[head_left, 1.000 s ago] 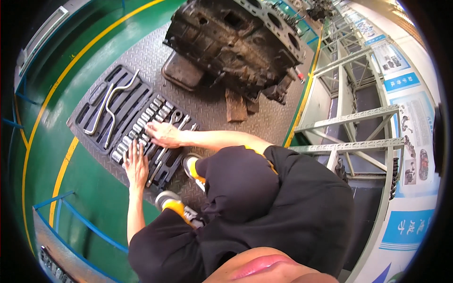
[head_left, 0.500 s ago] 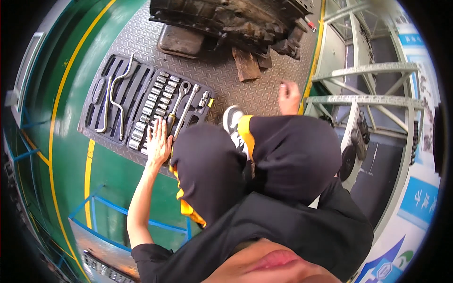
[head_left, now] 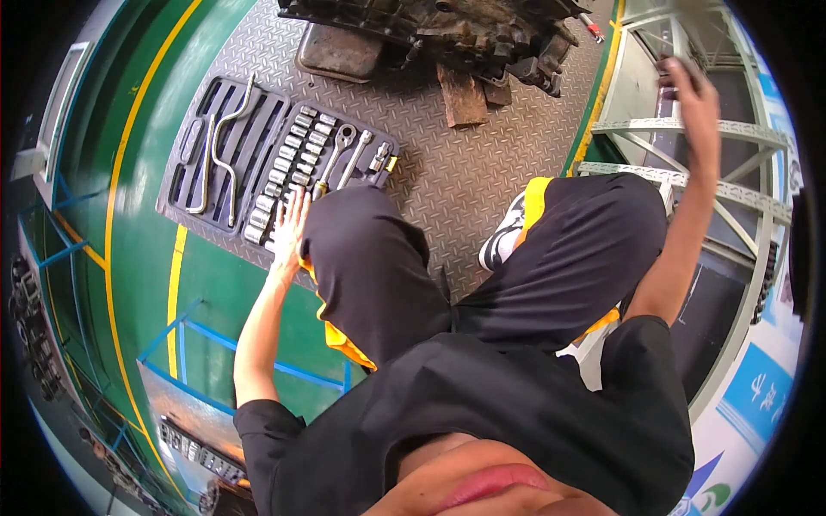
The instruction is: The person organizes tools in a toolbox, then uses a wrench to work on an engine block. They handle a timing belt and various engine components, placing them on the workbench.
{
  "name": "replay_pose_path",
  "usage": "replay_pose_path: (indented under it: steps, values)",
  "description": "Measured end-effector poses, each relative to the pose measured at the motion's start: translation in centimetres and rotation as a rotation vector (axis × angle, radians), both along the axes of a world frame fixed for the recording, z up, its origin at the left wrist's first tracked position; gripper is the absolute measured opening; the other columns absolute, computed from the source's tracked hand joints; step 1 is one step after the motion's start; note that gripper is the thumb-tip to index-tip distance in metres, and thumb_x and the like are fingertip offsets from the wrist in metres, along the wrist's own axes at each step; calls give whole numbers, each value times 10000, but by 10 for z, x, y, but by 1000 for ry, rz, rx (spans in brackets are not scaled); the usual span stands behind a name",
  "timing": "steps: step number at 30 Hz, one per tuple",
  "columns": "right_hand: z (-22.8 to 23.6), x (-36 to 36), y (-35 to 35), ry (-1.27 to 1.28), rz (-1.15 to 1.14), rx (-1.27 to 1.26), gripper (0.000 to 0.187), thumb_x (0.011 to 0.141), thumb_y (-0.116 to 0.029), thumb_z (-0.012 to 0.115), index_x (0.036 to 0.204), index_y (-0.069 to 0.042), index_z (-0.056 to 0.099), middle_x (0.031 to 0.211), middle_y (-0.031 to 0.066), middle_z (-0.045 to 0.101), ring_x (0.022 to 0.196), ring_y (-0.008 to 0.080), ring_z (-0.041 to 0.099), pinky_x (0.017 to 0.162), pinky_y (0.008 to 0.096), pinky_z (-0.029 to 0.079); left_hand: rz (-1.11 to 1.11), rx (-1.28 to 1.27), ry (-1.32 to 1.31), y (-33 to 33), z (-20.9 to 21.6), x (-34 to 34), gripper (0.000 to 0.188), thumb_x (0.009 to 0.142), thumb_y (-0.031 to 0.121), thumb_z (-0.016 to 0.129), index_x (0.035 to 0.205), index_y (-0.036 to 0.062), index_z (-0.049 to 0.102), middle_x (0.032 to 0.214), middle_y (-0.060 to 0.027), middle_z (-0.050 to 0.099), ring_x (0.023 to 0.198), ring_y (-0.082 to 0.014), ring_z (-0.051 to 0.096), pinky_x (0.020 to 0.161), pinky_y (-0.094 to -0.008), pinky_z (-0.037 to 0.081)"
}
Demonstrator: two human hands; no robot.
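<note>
My left hand (head_left: 293, 225) rests with spread fingers on the lower edge of a socket set case (head_left: 191, 217), beside the largest sockets. Rows of chrome sockets (head_left: 275, 175) fill the case's right half, along with a ratchet (head_left: 335, 155) and an extension bar (head_left: 355, 159). Two bent steel bars (head_left: 225, 163) lie in its left half. My right hand (head_left: 695, 93) is raised at the far right, in front of a pale metal rack (head_left: 654, 127). Its fingers are partly stretched and apart, with dark, blurred tips; I make out nothing held.
A greasy engine block (head_left: 465, 43) with an oil pan (head_left: 340, 52) stands on the chequered metal plate (head_left: 430, 185), with a wooden block (head_left: 462, 96) beneath it. A red-handled tool (head_left: 594, 28) lies at the far right. Blue frames (head_left: 249, 344) stand on the green floor, lower left.
My right hand has swung up and right, from beside my knee to the rack. My right knee and shoe have moved right, widening my squat. My left hand stays on the case.
</note>
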State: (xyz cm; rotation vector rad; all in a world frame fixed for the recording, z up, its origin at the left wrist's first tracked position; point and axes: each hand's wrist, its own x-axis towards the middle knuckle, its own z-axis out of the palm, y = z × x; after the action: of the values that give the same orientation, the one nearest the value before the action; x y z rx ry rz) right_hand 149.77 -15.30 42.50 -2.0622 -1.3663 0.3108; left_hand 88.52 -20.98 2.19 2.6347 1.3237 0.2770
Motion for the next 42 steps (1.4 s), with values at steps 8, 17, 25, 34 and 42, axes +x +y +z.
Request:
replay_pose_path:
  steps: [8, 17, 25, 34, 42]
  values:
    - [27, -56, 25, 160, 261, 283, 264, 988, -142, 529, 1147, 55, 604, 989, 126, 640, 858, 209, 630, 770, 319, 523, 428, -368, 121, 39, 14, 20, 464, 939, 225, 545, 1339, -5, 594, 1269, -262, 632, 1188, -408, 610, 993, -495, 474]
    - [-113, 127, 135, 1321, -193, 533, 153, 891, -210, 611, 907, -58, 600, 805, 84, 600, 721, 238, 600, 689, 381, 527, 492, -262, -123, 234, 146, 71, 376, 980, 272, 604, 1204, -20, 678, 984, -224, 740, 841, -366, 697, 760, -424, 539]
    - [-178, 236, 145, 1672, -691, 836, 54, 845, -114, 557, 847, -74, 521, 728, 80, 518, 652, 256, 536, 646, 415, 490, 273, -405, 53, 256, 201, 246, 370, 1058, 290, 504, 1333, 83, 641, 942, -61, 718, 732, -148, 656, 680, -331, 511]
    - [-195, 274, 127, 2110, -710, 886, 237, 985, -38, 378, 1176, 88, 443, 1048, 206, 506, 919, 309, 538, 807, 450, 520, 446, -284, -182, 228, 283, 287, 323, 1037, 219, 598, 1258, -7, 664, 1073, -161, 744, 975, -233, 672, 886, -356, 517]
    - [-151, 225, 109, 1854, -872, 945, 240, 1005, -64, 379, 1224, 20, 332, 992, 134, 381, 849, 268, 469, 734, 431, 527, 564, 149, -110, 253, 223, 250, 232, 966, 142, 617, 1084, -30, 718, 922, -209, 748, 794, -320, 708, 738, -403, 548]
